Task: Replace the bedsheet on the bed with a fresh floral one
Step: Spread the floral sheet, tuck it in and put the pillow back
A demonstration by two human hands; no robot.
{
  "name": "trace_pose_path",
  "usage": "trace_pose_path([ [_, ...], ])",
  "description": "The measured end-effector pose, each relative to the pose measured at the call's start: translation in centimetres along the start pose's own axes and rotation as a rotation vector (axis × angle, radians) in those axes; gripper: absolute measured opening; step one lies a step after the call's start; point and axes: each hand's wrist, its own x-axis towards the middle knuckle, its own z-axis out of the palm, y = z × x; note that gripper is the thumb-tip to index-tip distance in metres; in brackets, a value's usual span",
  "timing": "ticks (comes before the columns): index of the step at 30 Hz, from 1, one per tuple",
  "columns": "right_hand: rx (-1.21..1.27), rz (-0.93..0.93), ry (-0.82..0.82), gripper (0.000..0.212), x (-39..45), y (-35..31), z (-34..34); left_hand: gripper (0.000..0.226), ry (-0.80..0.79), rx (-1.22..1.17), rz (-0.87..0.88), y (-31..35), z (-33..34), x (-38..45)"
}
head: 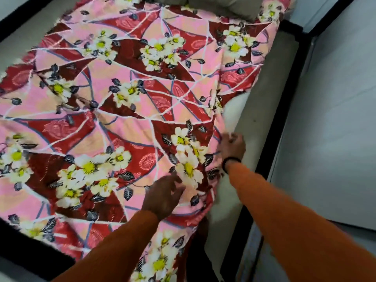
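A pink and dark-red floral bedsheet (130,110) with white and yellow flowers lies spread over most of the bed. Its right edge is rumpled and lifted off the pale mattress (262,102). My left hand (164,196) rests flat on the sheet near the front right, fingers spread. My right hand (232,147) grips the sheet's right edge, fingers curled into the cloth, and its wrist wears a dark band. Both arms are in orange sleeves.
A black bed frame (289,110) runs along the right side, with pale floor (333,139) beyond it. A grey pillow (221,5) lies at the head of the bed. Bare mattress also shows at the upper left (26,37).
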Motion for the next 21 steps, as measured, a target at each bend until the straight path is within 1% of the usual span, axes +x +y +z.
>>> trace_pose_path([
  [1,-0.018,-0.054,-0.002,0.039,2.9,-1.9,0.3,0.026,0.033,0.004,0.02,2.0,0.5,2.4],
  [3,-0.038,-0.088,-0.027,0.043,8.6,-5.1,1.0,0.032,0.085,0.038,0.049,5.9,1.8,7.6],
  [6,-0.07,-0.149,-0.06,0.056,14.7,-9.6,2.2,0.054,0.112,0.106,0.033,11.6,3.1,14.5],
  [7,-0.069,-0.114,-0.071,0.063,16.1,-11.0,2.8,0.065,0.093,0.168,0.0,12.9,3.7,16.6],
  [8,-0.052,-0.036,-0.097,0.07,17.1,-12.2,3.5,0.075,0.058,0.25,-0.049,14.2,4.1,18.1],
  [10,-0.016,0.116,-0.159,0.084,18.2,-13.9,4.6,0.083,-0.011,0.424,-0.156,15.3,4.9,20.6],
  [11,-0.031,0.132,-0.168,0.082,18.5,-14.6,5.1,0.079,-0.038,0.485,-0.184,15.5,5.1,21.6],
  [12,-0.057,0.104,-0.153,0.073,18.7,-14.9,5.5,0.07,-0.065,0.509,-0.181,15.4,5.2,22.2],
  [14,-0.041,0.023,-0.097,0.043,19.4,-15.2,5.9,0.049,-0.124,0.453,-0.082,15.1,4.9,22.6],
  [15,0.007,-0.002,-0.059,0.034,20.2,-15.1,5.6,0.041,-0.165,0.393,-0.016,15.1,4.7,22.5],
  [16,0.084,-0.009,-0.016,0.028,21.1,-14.8,4.8,0.037,-0.208,0.338,0.053,15.2,4.3,22.1],
  [18,0.183,-0.003,0.088,0.028,23.4,-13.8,2.1,0.036,-0.287,0.276,0.121,15.5,3.0,21.6],
  [21,0.139,-0.133,0.209,0.02,26.1,-11.2,-3.6,0.04,-0.346,0.089,0.137,16.1,1.2,21.7],
])
